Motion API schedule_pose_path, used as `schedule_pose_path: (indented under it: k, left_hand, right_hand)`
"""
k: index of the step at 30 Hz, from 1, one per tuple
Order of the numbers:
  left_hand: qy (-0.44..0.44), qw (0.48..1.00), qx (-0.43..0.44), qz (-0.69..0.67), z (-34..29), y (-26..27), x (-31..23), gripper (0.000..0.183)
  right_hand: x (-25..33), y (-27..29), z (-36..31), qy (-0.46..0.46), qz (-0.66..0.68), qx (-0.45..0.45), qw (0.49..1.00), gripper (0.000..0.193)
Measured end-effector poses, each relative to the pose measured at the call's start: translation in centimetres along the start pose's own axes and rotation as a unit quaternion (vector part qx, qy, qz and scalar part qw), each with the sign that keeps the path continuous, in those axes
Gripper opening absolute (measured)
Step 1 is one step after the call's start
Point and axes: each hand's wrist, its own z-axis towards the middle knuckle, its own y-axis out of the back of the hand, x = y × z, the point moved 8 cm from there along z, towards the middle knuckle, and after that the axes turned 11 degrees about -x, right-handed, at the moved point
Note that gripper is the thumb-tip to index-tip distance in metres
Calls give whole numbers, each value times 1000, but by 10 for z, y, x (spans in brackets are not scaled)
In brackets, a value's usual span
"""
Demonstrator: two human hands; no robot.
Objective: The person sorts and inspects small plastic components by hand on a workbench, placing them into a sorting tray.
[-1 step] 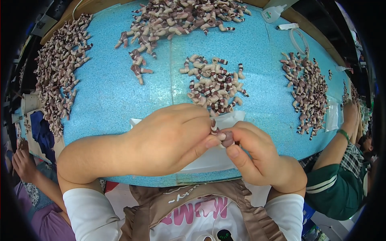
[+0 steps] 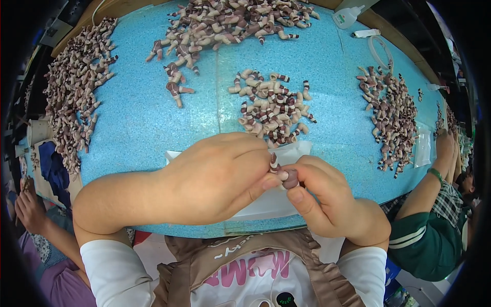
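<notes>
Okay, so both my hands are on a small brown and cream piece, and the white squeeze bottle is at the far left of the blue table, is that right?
Not quite: the white squeeze bottle is at the far right of the blue table, as the head view shows. Your left hand and right hand are both on the small brown and cream piece.

- worktop [image 2: 153, 117]: light blue, finely speckled;
- held piece [image 2: 290, 179]: mauve and cream, brown-and-white bands at one end;
- central pile [image 2: 273, 110]: cream with dark maroon sections;
- far pile [image 2: 230, 25]: cream and mauve, dark tips;
- sheet [image 2: 258, 209]: white;
- apron [image 2: 176, 279]: brown;
- co-worker's sleeve [image 2: 417, 248]: dark green, white stripes;
- bunched cloth [image 2: 53, 171]: navy
</notes>
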Motion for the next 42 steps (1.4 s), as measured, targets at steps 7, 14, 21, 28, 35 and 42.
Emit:
schedule_pose_path:
  k: [7, 14, 21, 28, 35, 42]
  left_hand:
    - [-8, 1000, -1, -15, -4, -8, -8, 16]
    - [-19, 1000, 9, 9, -5, -11, -11, 18]
    - [-28, 999, -19, 2, -3, -5, -12, 18]
    - [135, 968, 8, -209, -2, -7, 3, 27]
    - [103, 976, -18, -190, -1, -6, 0, 25]
    - [70, 986, -32, -149, 0, -4, 0, 23]
  right_hand:
    - [4, -4, 0, 22, -12, 11, 1000, 18]
    - [10, -5, -2, 59, -46, 1, 997, 17]
    - [5, -2, 3, 31, 12, -11, 999, 14]
    - [-4, 11, 7, 11, 65, -5, 998, 16]
    - [-3, 15, 9, 16, 76, -14, 997, 15]
    - [-1, 14, 11, 30, 55, -4, 998, 14]
